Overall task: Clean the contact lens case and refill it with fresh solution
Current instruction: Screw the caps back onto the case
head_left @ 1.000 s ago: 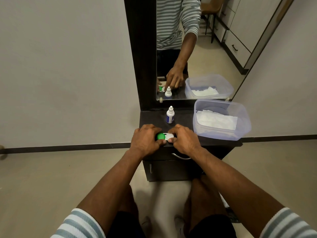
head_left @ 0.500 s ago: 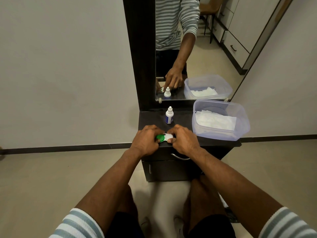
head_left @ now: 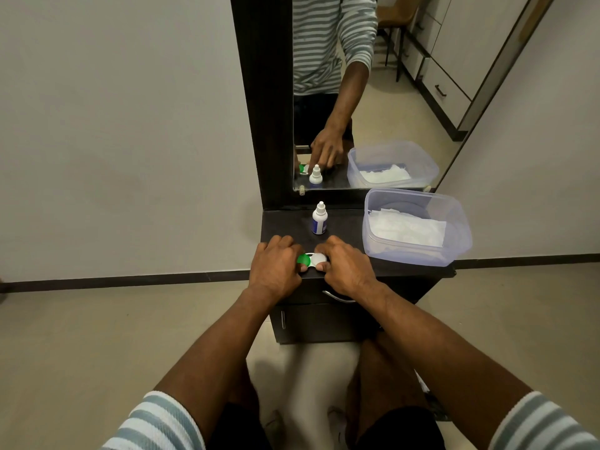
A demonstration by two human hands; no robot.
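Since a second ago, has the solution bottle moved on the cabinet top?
No. The solution bottle stands upright at the same spot near the mirror's base, behind the lens case both hands hold.

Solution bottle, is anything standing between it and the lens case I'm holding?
Nothing visible. The solution bottle stands upright just behind the lens case, with bare dark tabletop between them. The left hand and right hand grip the case's two ends.

Green-and-white lens case (head_left: 312, 260) flat on countertop, solution bottle (head_left: 319, 219) upright behind
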